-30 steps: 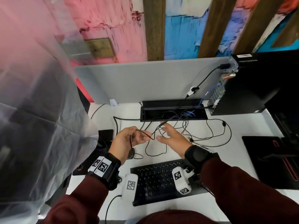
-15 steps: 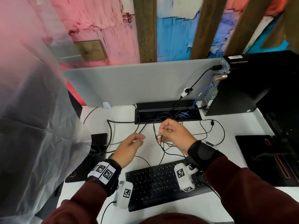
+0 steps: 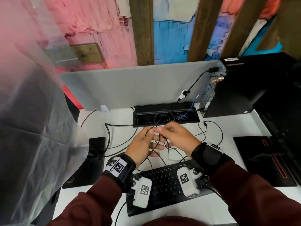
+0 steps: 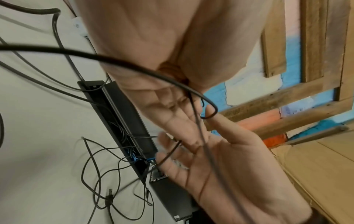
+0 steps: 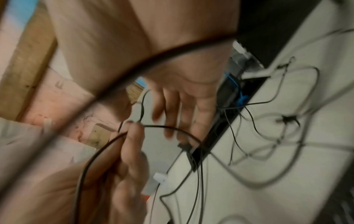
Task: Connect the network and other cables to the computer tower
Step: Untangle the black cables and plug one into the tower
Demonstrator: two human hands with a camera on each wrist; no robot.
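Note:
Both hands meet above the white desk, in front of the cable tray (image 3: 162,106). My left hand (image 3: 145,142) pinches a thin black cable (image 5: 168,128) between thumb and fingers. My right hand (image 3: 177,137) lies against it with fingers fairly straight, and a loop of the cable (image 4: 213,109) hooks over one of its fingers. The black computer tower (image 3: 236,88) stands at the back right with its rear ports facing left. A black power lead (image 3: 213,69) and a blue cable (image 3: 193,101) are plugged into it.
Loose black cables with a free plug (image 3: 205,123) sprawl on the desk right of the hands. A black keyboard (image 3: 162,181) lies under my wrists. A grey divider (image 3: 130,85) backs the desk, a clear plastic sheet (image 3: 32,128) hangs on the left, and a black pad (image 3: 260,160) lies on the right.
The hands were apart half a second ago and have come together at the cable. The left hand moved up and right to meet the right hand.

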